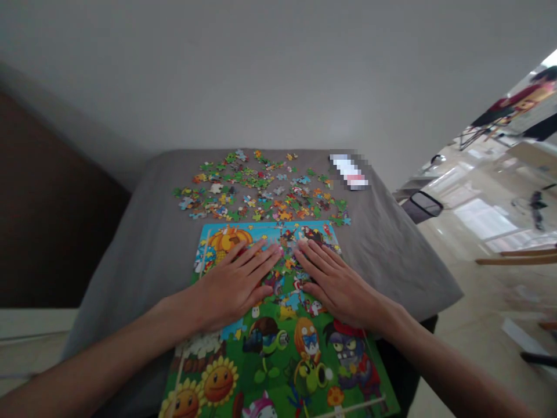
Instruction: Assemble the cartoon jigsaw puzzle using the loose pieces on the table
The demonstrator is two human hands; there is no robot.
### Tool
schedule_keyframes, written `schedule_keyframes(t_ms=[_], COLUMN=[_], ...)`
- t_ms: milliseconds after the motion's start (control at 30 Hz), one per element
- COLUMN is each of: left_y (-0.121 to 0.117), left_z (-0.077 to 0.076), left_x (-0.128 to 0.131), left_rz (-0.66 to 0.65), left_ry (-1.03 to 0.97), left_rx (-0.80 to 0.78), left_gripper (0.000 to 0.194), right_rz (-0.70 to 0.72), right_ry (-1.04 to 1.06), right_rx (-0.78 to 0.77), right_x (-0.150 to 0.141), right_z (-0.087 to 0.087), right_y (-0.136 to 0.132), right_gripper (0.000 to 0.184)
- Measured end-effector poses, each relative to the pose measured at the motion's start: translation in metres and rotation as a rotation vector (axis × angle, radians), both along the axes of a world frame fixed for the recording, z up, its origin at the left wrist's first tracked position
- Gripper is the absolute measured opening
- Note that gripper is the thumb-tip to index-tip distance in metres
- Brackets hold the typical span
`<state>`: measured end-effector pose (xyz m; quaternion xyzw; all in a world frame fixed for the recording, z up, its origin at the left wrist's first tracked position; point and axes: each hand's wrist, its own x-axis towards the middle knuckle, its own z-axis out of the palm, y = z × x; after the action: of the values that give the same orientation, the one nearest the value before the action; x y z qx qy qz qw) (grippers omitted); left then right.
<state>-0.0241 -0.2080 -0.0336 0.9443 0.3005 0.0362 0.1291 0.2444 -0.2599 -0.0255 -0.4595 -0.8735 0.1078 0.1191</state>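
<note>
A colourful cartoon puzzle board (278, 354) with plants and a zombie lies on the grey cloth in front of me. My left hand (237, 284) rests flat on its upper middle, fingers stretched out and pointing away. My right hand (337, 284) lies flat beside it, fingers spread, nothing in either hand. A few loose pieces sit on the board between my fingertips. Beyond the board's far edge, several loose puzzle pieces (261, 188) are scattered across the cloth.
The table is covered with a grey cloth (143, 232) that hangs over its edges. A small blurred white and red object (349, 171) lies at the far right corner. A white wall stands behind; on the right are a shiny floor, furniture and a person far off.
</note>
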Motion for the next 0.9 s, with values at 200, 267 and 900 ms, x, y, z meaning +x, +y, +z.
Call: schedule_keyframes(t_ms=[200,267,900], left_y=[-0.034,-0.042,-0.02], left_z=[0.005,0.006,0.005], left_x=[-0.026,-0.031,0.023], left_rz=[0.028,0.051,0.096], left_ry=[0.021,0.026,0.104], left_rx=[0.043,0.067,0.161], left_gripper=[0.069,0.075,0.079], right_rz=[0.005,0.02,0.029], right_ry=[0.011,-0.005,-0.202], right_rx=[0.044,0.063,0.162], right_x=[-0.018,-0.028,-0.017], right_z=[-0.007,-0.008,-0.006], right_y=[-0.009,-0.009,0.0], right_gripper=[0.062,0.064,0.064])
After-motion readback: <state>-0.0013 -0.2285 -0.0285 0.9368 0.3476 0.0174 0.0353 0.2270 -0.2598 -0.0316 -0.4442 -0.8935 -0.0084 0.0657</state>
